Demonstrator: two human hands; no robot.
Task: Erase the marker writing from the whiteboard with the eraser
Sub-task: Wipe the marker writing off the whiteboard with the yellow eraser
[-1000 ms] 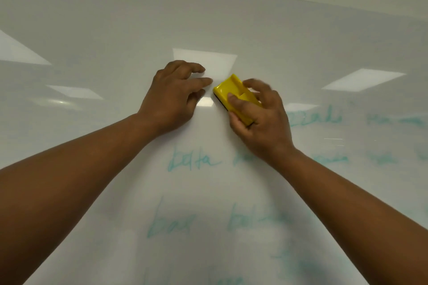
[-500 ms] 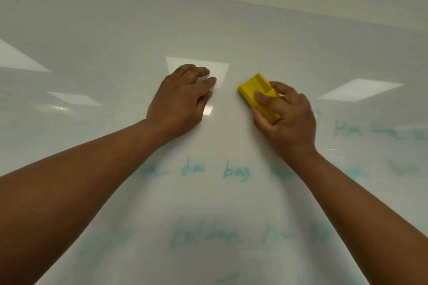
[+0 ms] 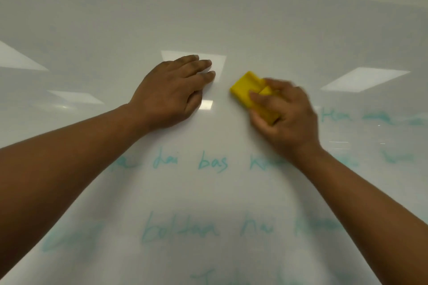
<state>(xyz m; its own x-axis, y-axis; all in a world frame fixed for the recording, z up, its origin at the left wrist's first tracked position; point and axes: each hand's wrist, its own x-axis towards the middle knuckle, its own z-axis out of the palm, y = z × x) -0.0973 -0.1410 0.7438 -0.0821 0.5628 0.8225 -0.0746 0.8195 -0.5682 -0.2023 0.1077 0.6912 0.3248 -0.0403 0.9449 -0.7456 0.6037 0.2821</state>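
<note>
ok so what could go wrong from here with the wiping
1. The left hand rests flat on the whiteboard, so it may leave prints on the wiped patch.
2. The right hand holds the yellow eraser above the teal writing; the faint rows lower down could easily be missed.

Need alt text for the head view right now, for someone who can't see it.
The right hand grips a yellow eraser against the whiteboard, while the left hand rests flat on the board beside it. Rows of faint teal marker writing remain below and to the right.
</note>
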